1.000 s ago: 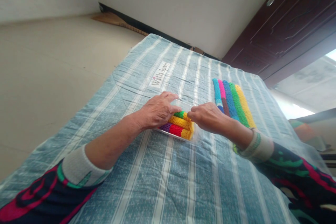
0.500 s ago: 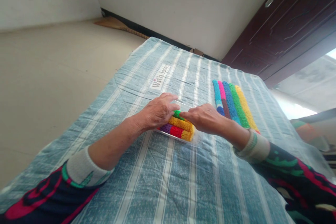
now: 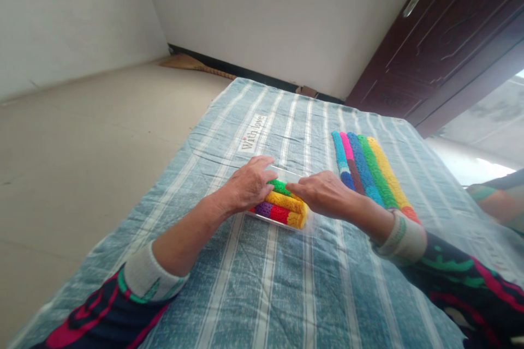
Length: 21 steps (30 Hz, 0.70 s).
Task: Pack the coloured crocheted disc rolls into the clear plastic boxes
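Got a clear box [image 3: 287, 173] lying on the striped cloth [image 3: 254, 294], right between both hands, with knit strips packed inside lengthwise. Can make out a green strip [image 3: 279, 186] towards the back, a yellow strip [image 3: 283, 201] in the middle and a patchwork strip [image 3: 279, 214] up front, going purple, red, then yellow, snug along the near wall. Can see yellow knit bending round at the right end too, kinda like a fold, but can't say for sure how many pieces in all. Got the left hand [image 3: 251, 182] draped over the box's left end, covering whatever's under there, fingers bent and slightly spread, thumb down by the green strip; can't tell if gripping or just resting. Got the right hand [image 3: 324, 193] over the opposite end, fingers mostly curled in, with a fingertip at the green strip's right end; can't tell if pinching or pressing. Outside the box, off to the right, see a row [image 3: 364, 169] of five more strips side by side on the cloth: light blue into darker blue, pink into brown, blue, green, and yellow with an orange-red end, partly behind the right forearm. Also spotting a "With love" label [image 3: 252, 133] beyond the left hand.
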Motion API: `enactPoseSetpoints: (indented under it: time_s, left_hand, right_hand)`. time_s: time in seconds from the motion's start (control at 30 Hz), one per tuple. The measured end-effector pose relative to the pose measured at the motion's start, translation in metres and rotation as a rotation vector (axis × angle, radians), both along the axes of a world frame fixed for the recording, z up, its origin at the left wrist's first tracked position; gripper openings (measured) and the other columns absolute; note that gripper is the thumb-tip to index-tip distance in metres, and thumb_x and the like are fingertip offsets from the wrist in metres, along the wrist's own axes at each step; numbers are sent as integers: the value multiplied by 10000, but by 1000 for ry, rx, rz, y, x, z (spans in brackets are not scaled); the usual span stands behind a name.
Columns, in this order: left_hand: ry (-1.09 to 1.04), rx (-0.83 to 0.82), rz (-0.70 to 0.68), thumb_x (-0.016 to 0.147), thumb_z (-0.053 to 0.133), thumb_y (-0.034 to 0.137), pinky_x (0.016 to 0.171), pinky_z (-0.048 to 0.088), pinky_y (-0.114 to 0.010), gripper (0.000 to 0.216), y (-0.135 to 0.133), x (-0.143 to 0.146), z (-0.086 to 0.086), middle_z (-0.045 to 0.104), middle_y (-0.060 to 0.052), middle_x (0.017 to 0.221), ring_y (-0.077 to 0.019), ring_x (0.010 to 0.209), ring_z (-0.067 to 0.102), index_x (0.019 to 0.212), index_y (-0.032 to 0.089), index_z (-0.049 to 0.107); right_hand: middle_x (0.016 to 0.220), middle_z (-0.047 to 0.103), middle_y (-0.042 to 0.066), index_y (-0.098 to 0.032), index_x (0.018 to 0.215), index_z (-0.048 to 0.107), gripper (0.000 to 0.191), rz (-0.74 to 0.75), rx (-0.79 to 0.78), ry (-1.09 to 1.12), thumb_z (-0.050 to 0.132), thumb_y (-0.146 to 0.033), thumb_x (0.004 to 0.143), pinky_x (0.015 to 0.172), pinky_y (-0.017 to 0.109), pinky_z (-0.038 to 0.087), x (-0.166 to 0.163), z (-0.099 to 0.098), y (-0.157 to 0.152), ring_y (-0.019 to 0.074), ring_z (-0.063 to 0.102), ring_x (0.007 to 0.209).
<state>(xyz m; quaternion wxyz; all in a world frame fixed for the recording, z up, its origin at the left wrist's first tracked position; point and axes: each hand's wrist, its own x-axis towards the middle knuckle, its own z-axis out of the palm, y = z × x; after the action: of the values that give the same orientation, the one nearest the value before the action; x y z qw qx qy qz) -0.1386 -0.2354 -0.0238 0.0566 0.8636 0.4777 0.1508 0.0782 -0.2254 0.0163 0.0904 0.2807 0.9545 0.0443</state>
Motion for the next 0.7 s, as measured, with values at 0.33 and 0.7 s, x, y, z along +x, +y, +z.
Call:
enactPoseSetpoints:
  time_s: [0.33, 0.7]
  left_hand:
    - [31, -9, 66, 827, 557, 129, 1128, 394, -455, 217, 3, -7, -4, 569, -139, 1340, -319, 1319, 465, 890, 155, 763]
    - [114, 59, 83, 803, 522, 129, 1078, 454, -451, 259, 4, -18, 2, 644, -146, 1255, -301, 1232, 561, 882, 157, 768]
  right_hand:
    - [616, 528, -3, -150, 819, 627, 242, 12, 147, 428, 445, -182, 975, 508, 272, 179, 29, -9, -21, 97, 366, 528]
    - [587, 454, -20, -183, 701, 527, 326, -73, 120, 702, 389, -121, 990, 531, 297, 238, 54, -43, -100, 117, 354, 531]
